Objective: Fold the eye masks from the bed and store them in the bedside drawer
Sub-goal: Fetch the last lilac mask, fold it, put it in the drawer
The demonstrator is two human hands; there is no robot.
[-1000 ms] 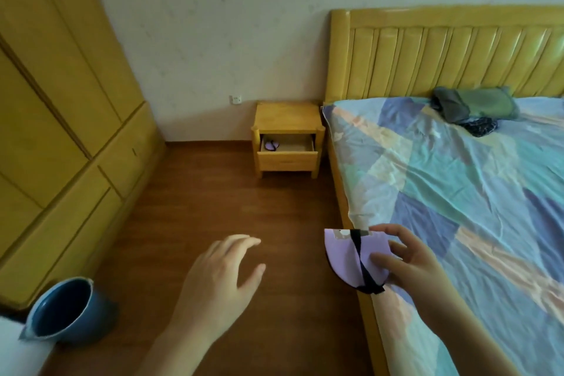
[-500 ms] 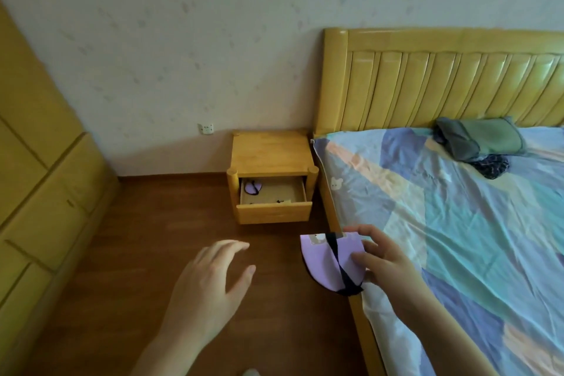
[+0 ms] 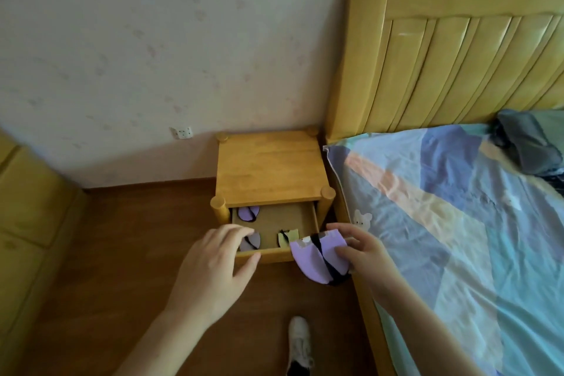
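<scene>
Purple folded mask, pinched in the right hand, should go flat into the drawer just beyond the relaxed, empty left fingers, keeping the fold closed.

Wall socket above wood floor, yellow wardrobe at left, white shoe btm.

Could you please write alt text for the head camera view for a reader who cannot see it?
A person's right hand holds a folded purple eye mask at the front edge of an open bedside drawer, where three other folded masks lie. The left hand reaches open toward the drawer front; a bed stands alongside.
</scene>
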